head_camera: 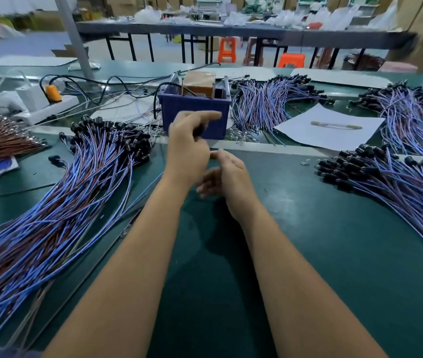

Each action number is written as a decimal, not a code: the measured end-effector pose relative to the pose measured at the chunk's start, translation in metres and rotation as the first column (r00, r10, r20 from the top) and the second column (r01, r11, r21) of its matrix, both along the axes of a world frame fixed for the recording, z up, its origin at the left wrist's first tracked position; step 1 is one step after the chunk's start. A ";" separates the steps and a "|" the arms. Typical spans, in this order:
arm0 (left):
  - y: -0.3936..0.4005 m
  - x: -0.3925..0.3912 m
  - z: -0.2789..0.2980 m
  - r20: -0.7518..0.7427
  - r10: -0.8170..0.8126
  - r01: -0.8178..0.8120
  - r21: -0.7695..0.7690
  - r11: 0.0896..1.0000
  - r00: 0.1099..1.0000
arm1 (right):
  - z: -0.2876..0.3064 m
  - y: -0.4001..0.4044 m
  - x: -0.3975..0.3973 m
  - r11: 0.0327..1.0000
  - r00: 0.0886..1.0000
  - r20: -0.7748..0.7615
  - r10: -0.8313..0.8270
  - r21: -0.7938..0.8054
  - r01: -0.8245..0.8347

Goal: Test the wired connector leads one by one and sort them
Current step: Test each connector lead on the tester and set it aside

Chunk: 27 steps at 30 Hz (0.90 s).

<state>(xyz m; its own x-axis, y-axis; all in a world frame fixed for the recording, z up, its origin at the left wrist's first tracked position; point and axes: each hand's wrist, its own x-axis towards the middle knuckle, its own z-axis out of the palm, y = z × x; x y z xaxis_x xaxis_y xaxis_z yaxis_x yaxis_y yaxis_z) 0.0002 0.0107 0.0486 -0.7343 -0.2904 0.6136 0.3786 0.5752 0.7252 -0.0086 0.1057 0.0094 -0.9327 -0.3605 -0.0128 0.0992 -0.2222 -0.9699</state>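
Testing step: left hand (188,148) pinches a black connector before the blue box (194,109); right hand (227,177) loosely curled, contents unclear. Next, probably seat the lead.

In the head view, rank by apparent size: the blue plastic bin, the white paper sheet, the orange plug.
1. White paper sheet, though it looks close to the bin
2. Blue plastic bin
3. Orange plug, clearly smallest

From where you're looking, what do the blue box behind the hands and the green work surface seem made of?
The blue box looks like moulded plastic: uniform colour, thick rim, dull sheen. The green work surface looks like a matte rubber or vinyl mat, scuffed pale in places; which one is unclear.
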 end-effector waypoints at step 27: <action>0.007 0.015 -0.040 0.221 -0.961 0.659 0.700 0.275 0.167 | 0.006 0.048 -0.020 0.956 0.969 0.197 -0.147 -0.223 0.191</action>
